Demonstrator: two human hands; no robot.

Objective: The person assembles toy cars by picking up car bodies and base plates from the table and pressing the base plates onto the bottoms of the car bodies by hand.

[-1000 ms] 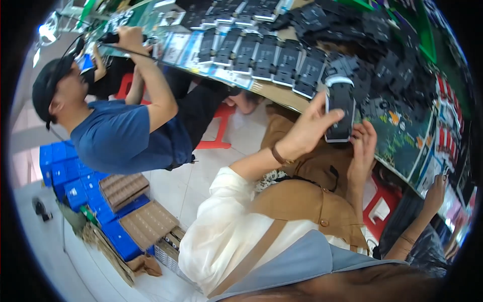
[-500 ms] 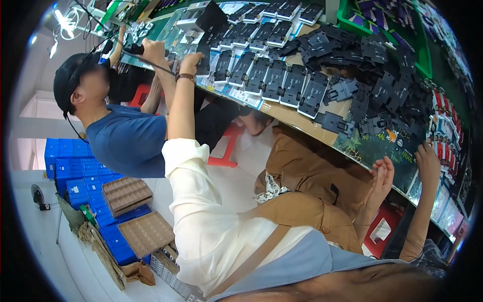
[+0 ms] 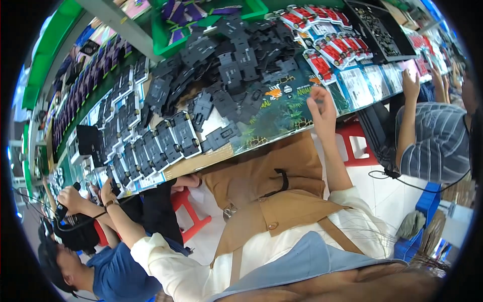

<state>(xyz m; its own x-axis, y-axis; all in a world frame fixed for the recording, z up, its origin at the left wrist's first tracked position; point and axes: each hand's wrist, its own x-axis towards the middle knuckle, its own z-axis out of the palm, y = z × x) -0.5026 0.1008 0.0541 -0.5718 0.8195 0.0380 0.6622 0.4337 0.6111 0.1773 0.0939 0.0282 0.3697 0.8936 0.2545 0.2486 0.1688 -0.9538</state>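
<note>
My left hand (image 3: 107, 193) reaches to the near left end of the rows, its fingers closed round a black toy car part (image 3: 115, 187) that is partly hidden. Beside it run rows of upturned toy cars (image 3: 162, 141), white-edged with black chassis plates on top. Over the table's front edge my right hand (image 3: 322, 106) is raised, its fingers loosely bent and apart, with nothing visible in them. Between my hands and farther back lies a heap of loose black chassis plates (image 3: 231, 68). Red-and-white toy cars (image 3: 320, 66) stand in rows beyond my right hand.
A green crate (image 3: 261, 7) with purple pieces stands behind the heap, near a metal post (image 3: 113, 22). At the back right is a black tray (image 3: 406, 51) of small parts. A capped person (image 3: 108, 272) works at left with a corded black tool; another, in stripes (image 3: 435, 141), sits right.
The view has swung to the right. My right hand has risen, and its fingers have bent more. My left hand stays by the end of the car rows.
</note>
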